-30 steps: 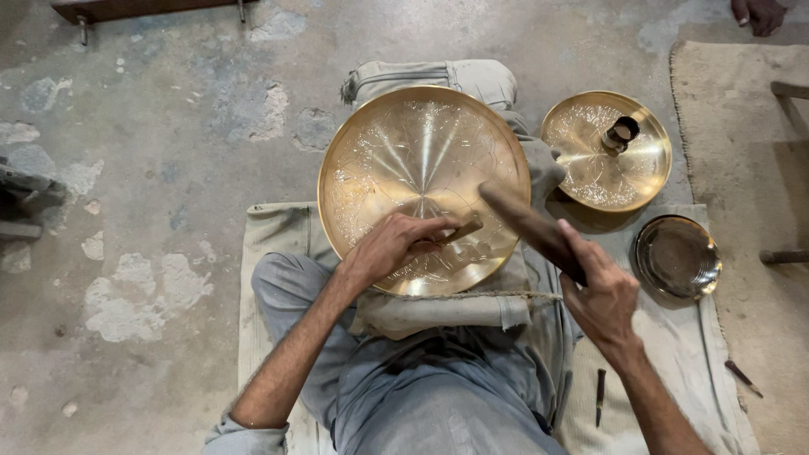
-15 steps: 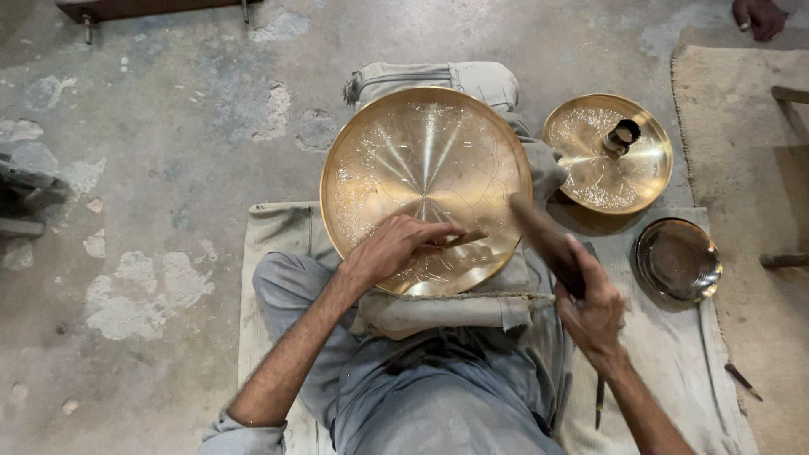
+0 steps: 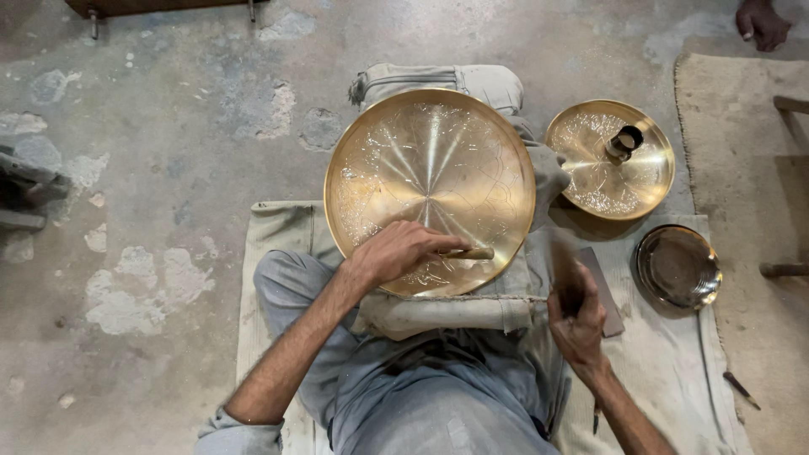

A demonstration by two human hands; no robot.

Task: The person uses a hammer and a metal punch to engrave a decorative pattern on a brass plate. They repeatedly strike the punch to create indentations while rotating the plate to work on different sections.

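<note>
A large round brass plate (image 3: pixel 421 168) with fine engraved lines rests tilted on a padded cloth roll (image 3: pixel 447 313) over my lap. My left hand (image 3: pixel 396 250) lies on the plate's near edge, gripping a small metal chisel (image 3: pixel 474 253) whose tip touches the surface. To the right of the plate, my right hand (image 3: pixel 577 324) grips a dark wooden mallet (image 3: pixel 566 270), blurred by motion and held upright.
A second engraved brass plate (image 3: pixel 590 173) with a small dark cup (image 3: pixel 624 141) on it lies at the right. A darker metal bowl (image 3: pixel 677 267) sits below it on the cloth mat (image 3: pixel 278 227). Another person's hand (image 3: pixel 763 23) shows at top right. Small tools (image 3: pixel 740 386) lie on the mat.
My right hand has drawn the mallet back from the chisel, swinging it to the right and upright. My left hand and the chisel have stayed on the plate.
</note>
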